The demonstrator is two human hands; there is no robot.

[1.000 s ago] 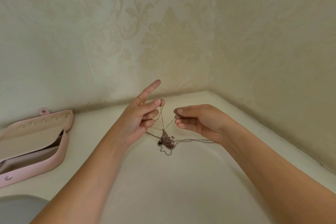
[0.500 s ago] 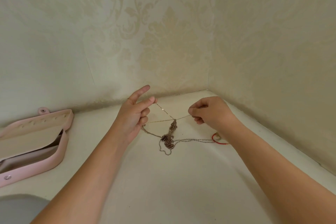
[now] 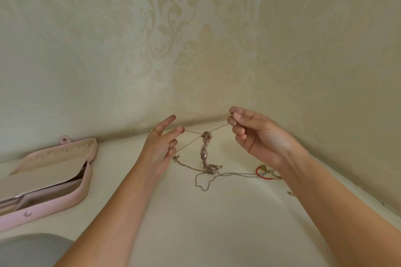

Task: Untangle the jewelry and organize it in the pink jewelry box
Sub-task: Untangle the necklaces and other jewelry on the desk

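Tangled chains (image 3: 206, 154): we are pinching one thin strand taut between left hand (image 3: 159, 149) and right hand (image 3: 258, 136), the knot hanging above the white table (image 3: 195, 223). Pink jewelry box (image 3: 50, 175): lying open, far left. Red bracelet (image 3: 261, 172): resting under our right wrist.

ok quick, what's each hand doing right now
left hand: fingers pinch the thin chain.
right hand: fingers pinch the same chain's other end, pulling it taut.
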